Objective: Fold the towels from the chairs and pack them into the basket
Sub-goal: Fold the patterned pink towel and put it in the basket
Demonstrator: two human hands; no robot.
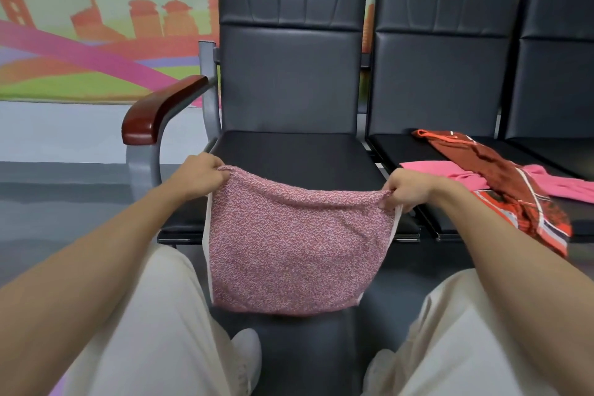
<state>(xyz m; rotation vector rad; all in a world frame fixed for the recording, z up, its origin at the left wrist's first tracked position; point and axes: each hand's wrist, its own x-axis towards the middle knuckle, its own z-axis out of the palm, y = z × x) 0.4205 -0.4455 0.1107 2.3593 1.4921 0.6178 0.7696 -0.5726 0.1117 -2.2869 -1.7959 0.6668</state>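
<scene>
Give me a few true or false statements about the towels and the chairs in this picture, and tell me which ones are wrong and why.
1. The left hand and the right hand both grip the top edge of the speckled pink towel. True.
2. The speckled pink towel lies flat on a seat. False: it hangs in the air in front of the chairs, between the person's knees.
3. A red patterned towel lies across a plain pink towel on the second chair. True.
4. The basket stands on the second chair. False: no basket shows in this view.
</scene>
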